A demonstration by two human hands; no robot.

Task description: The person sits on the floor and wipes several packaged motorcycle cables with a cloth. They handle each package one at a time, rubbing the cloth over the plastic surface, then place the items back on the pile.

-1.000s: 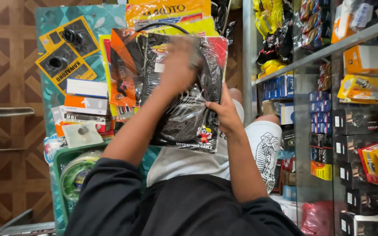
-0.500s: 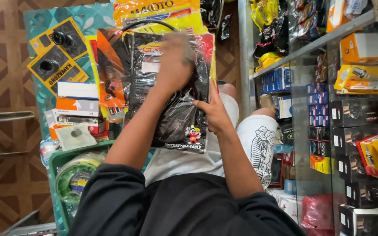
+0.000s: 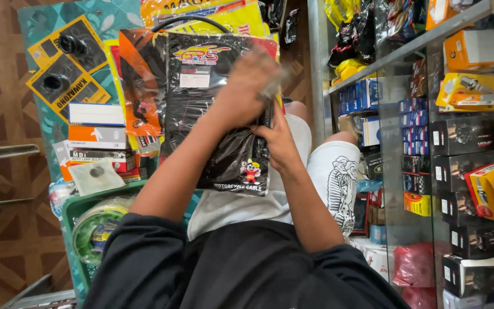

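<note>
Glossy black plastic cable packet (image 3: 201,114): both hands' fingers (image 3: 270,123) clamped on edge, left hand (image 3: 247,86) blurred.

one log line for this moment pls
left hand: on top of black plastic cable packet | right hand: grips packet's right edge | beside: green plastic basket, stacked small boxes
</note>
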